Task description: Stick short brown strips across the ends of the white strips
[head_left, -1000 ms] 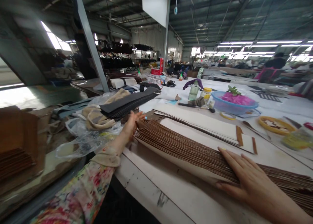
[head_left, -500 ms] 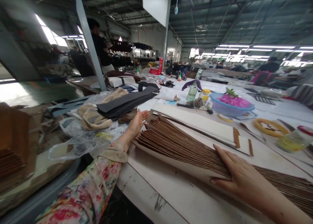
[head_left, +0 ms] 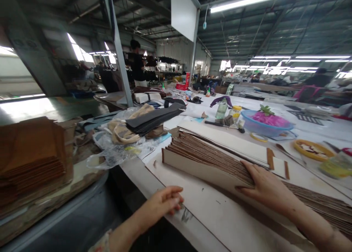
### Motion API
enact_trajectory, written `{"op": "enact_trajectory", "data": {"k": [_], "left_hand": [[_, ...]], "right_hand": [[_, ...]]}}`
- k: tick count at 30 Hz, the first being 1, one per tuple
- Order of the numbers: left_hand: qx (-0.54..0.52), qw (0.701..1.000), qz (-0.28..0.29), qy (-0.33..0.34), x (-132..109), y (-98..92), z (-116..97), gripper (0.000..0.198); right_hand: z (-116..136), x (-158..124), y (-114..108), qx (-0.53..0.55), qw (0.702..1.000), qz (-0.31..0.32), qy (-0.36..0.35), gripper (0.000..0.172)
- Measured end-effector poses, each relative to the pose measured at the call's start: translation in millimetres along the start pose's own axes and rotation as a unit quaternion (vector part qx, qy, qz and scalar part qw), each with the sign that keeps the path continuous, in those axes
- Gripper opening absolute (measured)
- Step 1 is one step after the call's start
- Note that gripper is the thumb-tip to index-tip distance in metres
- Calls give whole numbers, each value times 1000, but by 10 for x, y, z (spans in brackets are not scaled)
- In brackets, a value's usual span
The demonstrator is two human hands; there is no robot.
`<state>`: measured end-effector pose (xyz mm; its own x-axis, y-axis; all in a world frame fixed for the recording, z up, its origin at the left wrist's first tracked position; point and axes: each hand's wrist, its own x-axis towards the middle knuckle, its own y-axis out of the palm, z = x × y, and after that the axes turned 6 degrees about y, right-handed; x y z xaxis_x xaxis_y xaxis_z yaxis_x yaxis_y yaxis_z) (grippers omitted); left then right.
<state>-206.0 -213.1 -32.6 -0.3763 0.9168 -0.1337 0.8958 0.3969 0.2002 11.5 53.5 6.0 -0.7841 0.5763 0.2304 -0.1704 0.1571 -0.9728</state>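
One head-worn view, facing forward and down, close over the right hand (head_left: 265, 187) clasping the fanned brown strips (head_left: 209, 158), left hand (head_left: 165, 202) nearer the lens, workshop hall (head_left: 247, 39) stretching beyond the grip

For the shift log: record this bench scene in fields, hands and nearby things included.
Left hand: curled, resting on table edge, holding nothing
Right hand: flat on fanned brown card strips
Behind strips: pale boards, blue basin
Left of strips: black sheets, plastic bags
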Motion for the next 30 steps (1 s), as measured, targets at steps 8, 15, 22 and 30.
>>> {"op": "enact_trajectory", "data": {"k": [8, 15, 22, 30], "left_hand": [[-284, 957, -39, -36, -269, 464, 171, 38], [-361, 930, -62, -31, -584, 448, 458, 25], [-332, 940, -71, -40, -612, 525, 375, 27], [-335, 938, -77, -33, -628, 536, 396, 38]], "right_hand": [[786, -897, -26, -76, 980, -182, -38, 62], [1078, -1649, 24, -80, 960, -247, -104, 49], [926, -1352, -695, 39, 986, 11, -161, 44], [1277, -309, -752, 129, 928, 87, -339, 38]]}}
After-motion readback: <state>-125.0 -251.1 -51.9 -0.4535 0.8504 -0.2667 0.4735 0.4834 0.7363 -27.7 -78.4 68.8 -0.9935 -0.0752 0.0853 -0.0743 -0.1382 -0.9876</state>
